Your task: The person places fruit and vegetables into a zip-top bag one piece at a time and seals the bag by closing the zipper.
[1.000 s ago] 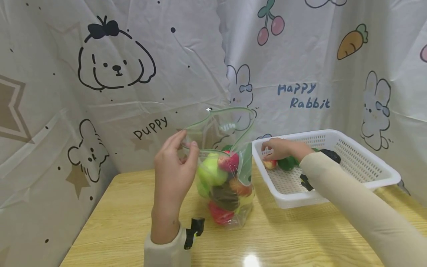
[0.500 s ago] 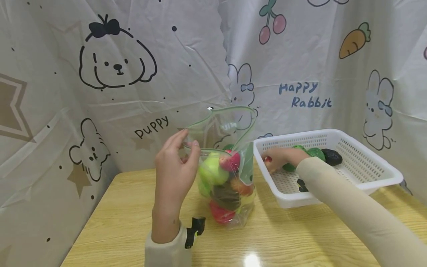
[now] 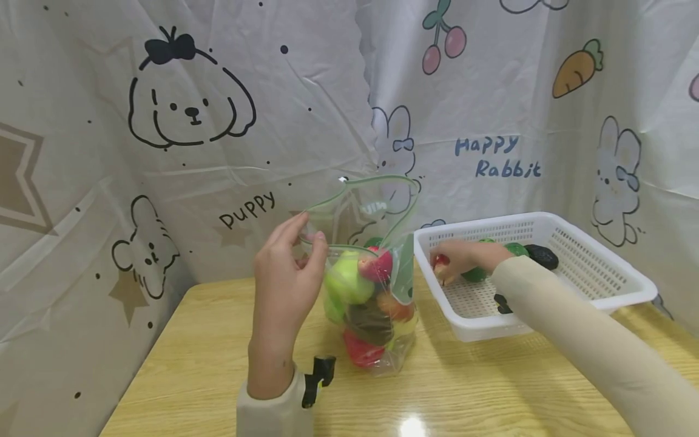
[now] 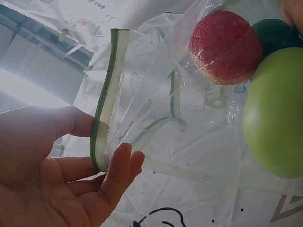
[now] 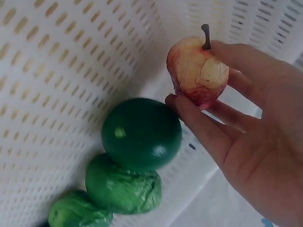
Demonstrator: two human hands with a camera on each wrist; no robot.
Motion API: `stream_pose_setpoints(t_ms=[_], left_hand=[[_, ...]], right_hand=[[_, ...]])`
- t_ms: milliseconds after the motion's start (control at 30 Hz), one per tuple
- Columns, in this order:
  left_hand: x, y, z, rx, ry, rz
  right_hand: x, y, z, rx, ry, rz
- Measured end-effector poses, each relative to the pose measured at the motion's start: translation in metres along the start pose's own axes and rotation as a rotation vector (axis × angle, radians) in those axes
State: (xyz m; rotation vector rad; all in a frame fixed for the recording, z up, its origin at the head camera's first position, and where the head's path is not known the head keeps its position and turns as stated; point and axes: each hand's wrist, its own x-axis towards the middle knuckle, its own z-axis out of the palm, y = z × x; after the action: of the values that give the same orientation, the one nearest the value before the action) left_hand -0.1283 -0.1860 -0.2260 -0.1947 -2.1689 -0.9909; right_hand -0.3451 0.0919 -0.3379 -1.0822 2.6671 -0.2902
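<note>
My left hand (image 3: pixel 286 273) pinches the green-edged rim of a clear zip bag (image 4: pixel 105 101) between thumb and fingers. The bag's mouth is spread wide. Inside it sit a light green round fruit (image 4: pixel 277 113), a red crackled ball-shaped fruit (image 4: pixel 226 47) and several other pieces. At the left end of the white basket (image 3: pixel 622 285), my right hand (image 5: pixel 255 113) holds a red and yellow apple (image 5: pixel 196 71) with a brown stem. Its fingers and thumb wrap the apple from both sides. A smooth dark green round fruit (image 5: pixel 141 135) lies close under those fingers.
Two leafy green vegetables (image 5: pixel 124 184) line up beside the dark green fruit. A dark, nearly black piece (image 3: pixel 542 257) lies farther along the basket. The wooden table (image 3: pixel 202 346) carries bag and basket, with a printed curtain (image 3: pixel 306 133) behind them.
The right hand has lowered over the apple in the basket and taken hold of it. The left hand stays at the bag's rim.
</note>
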Motion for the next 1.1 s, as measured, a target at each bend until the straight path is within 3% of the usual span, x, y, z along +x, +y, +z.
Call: stream_pose_setpoints(t_ms=[333, 533, 633, 733, 900, 1000, 1100], left_hand=[[0.0, -0.001, 0.0, 0.007, -0.004, 0.005], [0.0, -0.002, 0.0, 0.007, 0.001, 0.019], [0.0, -0.002, 0.0, 0.003, 0.001, 0.021], [0.0, -0.001, 0.001, 0.001, -0.001, 0.02], [0.0, -0.001, 0.001, -0.004, -0.006, 0.016], [0.0, -0.001, 0.001, -0.007, -0.009, 0.013], [0.0, -0.001, 0.001, -0.01, -0.009, 0.01]], right_hand=[[-0.019, -0.013, -0.043, -0.022, 0.126, -0.076], [-0.034, -0.033, -0.069, 0.094, 0.2, -0.163], [-0.039, -0.045, -0.08, 0.129, 0.306, -0.236], [-0.045, -0.06, -0.097, 0.106, 0.483, -0.286], [-0.061, -0.094, -0.132, 0.067, 0.766, -0.271], [-0.07, -0.114, -0.145, 0.094, 0.847, -0.282], [-0.074, -0.134, -0.15, 0.102, 0.875, -0.319]])
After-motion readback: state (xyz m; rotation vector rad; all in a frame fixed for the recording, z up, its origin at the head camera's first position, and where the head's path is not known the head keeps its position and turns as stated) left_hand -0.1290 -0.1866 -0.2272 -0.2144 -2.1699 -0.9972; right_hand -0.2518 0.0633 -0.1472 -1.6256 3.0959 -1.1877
